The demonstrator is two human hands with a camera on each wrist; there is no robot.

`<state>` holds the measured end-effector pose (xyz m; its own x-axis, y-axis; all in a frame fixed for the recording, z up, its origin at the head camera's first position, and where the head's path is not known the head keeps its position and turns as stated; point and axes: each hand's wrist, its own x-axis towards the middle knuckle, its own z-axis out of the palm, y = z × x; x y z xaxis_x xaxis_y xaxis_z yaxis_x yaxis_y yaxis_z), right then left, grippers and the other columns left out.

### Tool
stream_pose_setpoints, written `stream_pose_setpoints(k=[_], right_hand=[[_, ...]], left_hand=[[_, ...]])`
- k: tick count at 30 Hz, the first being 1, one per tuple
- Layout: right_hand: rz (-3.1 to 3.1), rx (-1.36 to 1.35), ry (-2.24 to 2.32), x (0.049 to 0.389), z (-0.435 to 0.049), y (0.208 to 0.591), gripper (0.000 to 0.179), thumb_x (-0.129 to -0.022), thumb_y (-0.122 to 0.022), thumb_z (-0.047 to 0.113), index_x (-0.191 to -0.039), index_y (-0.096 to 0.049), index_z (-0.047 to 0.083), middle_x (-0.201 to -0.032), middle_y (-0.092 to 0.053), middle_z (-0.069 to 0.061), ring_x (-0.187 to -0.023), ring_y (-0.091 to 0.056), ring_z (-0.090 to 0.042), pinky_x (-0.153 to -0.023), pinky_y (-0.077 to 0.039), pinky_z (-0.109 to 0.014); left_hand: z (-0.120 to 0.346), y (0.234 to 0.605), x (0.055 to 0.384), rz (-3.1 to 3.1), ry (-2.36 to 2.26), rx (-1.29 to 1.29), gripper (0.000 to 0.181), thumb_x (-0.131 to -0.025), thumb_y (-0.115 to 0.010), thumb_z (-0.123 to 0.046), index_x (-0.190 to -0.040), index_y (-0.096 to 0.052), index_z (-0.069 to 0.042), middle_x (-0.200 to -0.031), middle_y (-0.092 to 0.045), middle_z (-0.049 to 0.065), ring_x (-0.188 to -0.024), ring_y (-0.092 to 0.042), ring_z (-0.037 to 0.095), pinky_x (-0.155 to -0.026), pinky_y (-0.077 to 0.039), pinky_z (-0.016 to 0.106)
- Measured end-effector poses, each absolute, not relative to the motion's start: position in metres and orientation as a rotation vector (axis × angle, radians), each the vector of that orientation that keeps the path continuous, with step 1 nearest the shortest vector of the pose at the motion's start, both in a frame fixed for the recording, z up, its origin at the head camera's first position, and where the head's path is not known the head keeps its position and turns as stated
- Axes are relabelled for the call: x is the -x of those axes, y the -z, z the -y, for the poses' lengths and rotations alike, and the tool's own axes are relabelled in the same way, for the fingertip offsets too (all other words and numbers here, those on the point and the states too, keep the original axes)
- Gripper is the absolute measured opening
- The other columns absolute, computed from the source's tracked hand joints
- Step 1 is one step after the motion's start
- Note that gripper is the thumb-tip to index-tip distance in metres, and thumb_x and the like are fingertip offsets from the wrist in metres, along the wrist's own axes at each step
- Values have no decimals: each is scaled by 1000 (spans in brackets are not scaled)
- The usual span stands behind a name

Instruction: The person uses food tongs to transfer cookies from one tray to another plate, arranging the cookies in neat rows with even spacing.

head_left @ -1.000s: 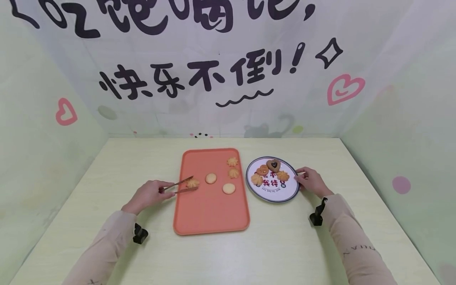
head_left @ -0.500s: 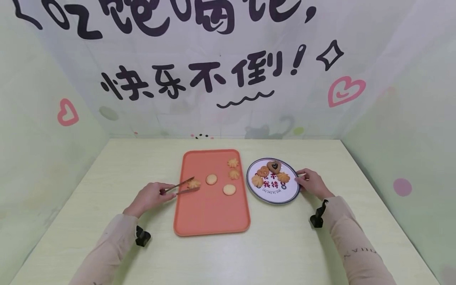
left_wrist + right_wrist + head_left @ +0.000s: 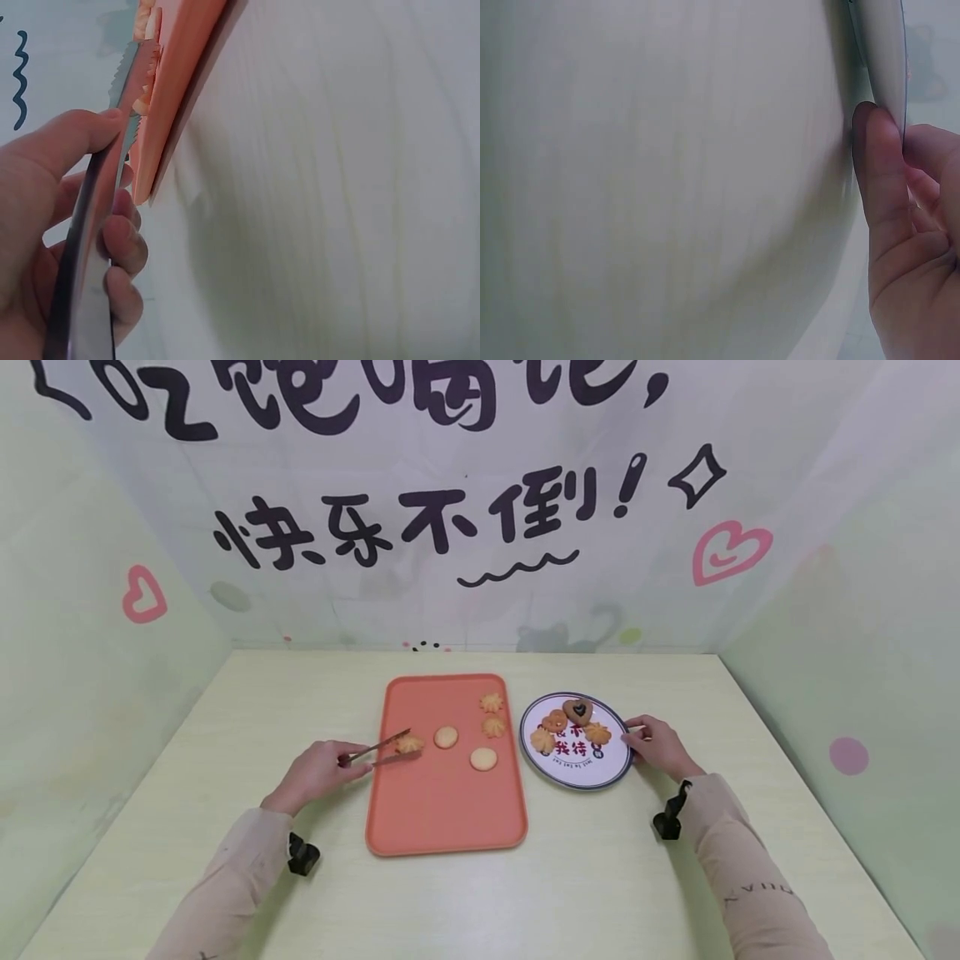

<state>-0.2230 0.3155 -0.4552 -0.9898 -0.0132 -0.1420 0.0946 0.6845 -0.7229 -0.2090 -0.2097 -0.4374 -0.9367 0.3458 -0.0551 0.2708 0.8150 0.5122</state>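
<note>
In the head view my left hand [image 3: 315,772] holds metal tongs [image 3: 386,742], reaching over the left rim of an orange tray [image 3: 442,818]. The tongs' arms stand either side of a flower-shaped cookie [image 3: 409,743]. Close up in the left wrist view, thumb and fingers grip the tongs [image 3: 94,285], whose serrated tips are near the tray edge. My right hand [image 3: 660,747] pinches the right rim of a round blue-rimmed plate [image 3: 555,766]. It carries a chocolate-centred heart cookie [image 3: 577,712], a pretzel-shaped cookie [image 3: 554,721] and two flower-shaped ones. The right wrist view shows the thumb and fingers pinching that plate [image 3: 885,60].
Two round cookies, one of them a pale cookie [image 3: 483,759], lie mid-tray. Two flower-shaped cookies, including a ridged cookie [image 3: 492,727], sit by its right rim. Both tray and plate are on a light wooden table [image 3: 585,877], with a printed wall [image 3: 450,610] behind and walls at both sides.
</note>
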Motion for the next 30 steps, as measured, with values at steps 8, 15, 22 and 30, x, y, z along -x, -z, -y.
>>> stream_pose_setpoints(k=[8,15,22,30], right_hand=[[-2752,-81,1193,223,-315,456,36,-90,-53,14,-118,-44,-7,-81,-55,-12,-63,-53,-15,-57,-44,-27],[-2753,-75,1205,224,-315,457,36,-90,-53,14,-118,-44,-8,-81,-55,-12,-63,-53,-15,-57,-44,-27],[-2747,-98,1198,226,-317,458,36,-90,-53,15,-118,-45,-6,-82,-55,-12,-63,-54,-15,-58,-45,-27],[-2741,-107,1194,225,-315,459,36,-90,-52,15,-119,-44,-6,-83,-55,-12,-64,-54,-15,-58,-44,-26]], left_hand=[[208,430,211,-2840,-700,-514,41,-80,-64,-32,-114,-62,-9,-55,-41,-3,-46,-32,9,-43,-27,25],[208,425,215,-2811,-617,-504,46,-79,-64,-38,-118,-59,-15,-53,-41,-3,-46,-34,10,-43,-28,26],[209,425,217,-2794,-585,-488,46,-81,-62,-38,-121,-57,-16,-54,-40,-3,-47,-34,10,-43,-28,26],[204,419,215,-2828,-534,-533,39,-83,-61,-33,-116,-61,-12,-53,-38,-4,-47,-31,9,-44,-26,26]])
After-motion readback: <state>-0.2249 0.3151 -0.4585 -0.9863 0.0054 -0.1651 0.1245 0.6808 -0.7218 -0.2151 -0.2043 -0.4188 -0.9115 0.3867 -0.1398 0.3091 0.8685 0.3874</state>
